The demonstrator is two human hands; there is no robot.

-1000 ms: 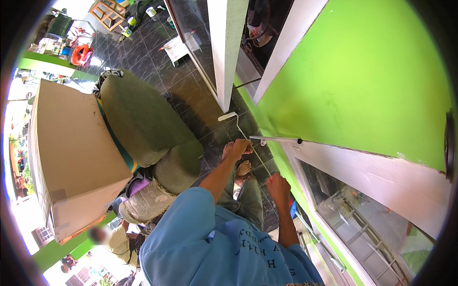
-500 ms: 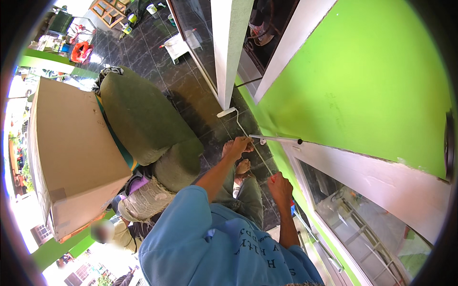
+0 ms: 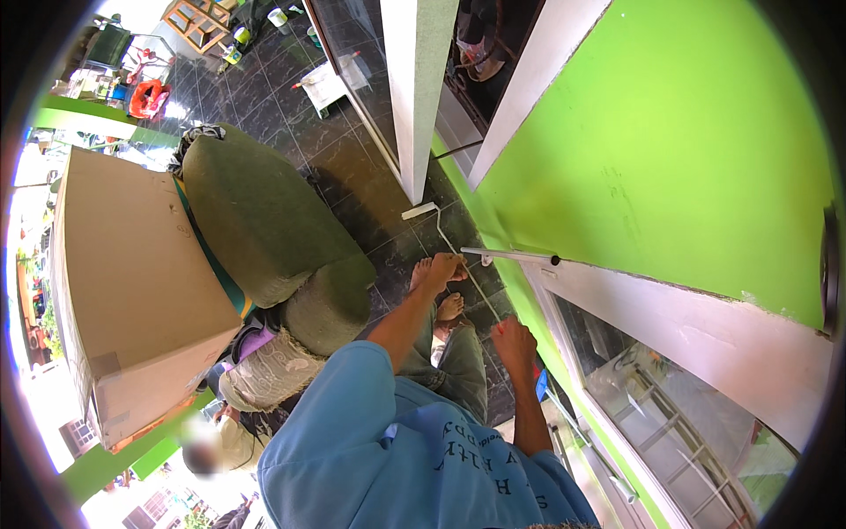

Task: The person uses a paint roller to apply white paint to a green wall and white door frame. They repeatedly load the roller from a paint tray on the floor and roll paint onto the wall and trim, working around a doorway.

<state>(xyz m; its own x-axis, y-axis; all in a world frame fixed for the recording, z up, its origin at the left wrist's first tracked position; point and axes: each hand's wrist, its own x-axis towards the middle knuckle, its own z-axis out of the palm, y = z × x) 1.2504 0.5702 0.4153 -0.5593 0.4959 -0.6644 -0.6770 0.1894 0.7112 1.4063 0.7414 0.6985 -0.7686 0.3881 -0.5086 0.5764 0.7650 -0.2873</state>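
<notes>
A paint roller with a narrow white head (image 3: 419, 211) and a long thin rod reaches away from me over the dark floor. Its head is close to the foot of a white post (image 3: 412, 106). Higher up the rod, my left hand (image 3: 445, 270) is closed around it. My right hand (image 3: 514, 343) grips the end nearer my body, beside the lower wall. Both sets of fingers are wrapped round the rod. My bare feet (image 3: 450, 307) show below the hands on the tiles.
To the right rises a bright green wall (image 3: 652, 167), with a white door handle (image 3: 511, 257) jutting close to my hands. A green armchair (image 3: 264, 212) and a large cardboard box (image 3: 145, 273) stand at left. Another person (image 3: 229, 445) is behind them. A glazed panel (image 3: 670, 423) lies at lower right.
The roller head has turned and shifted very slightly beside the post. Both hands keep their grip on the rod. The other person at lower left has moved a little.
</notes>
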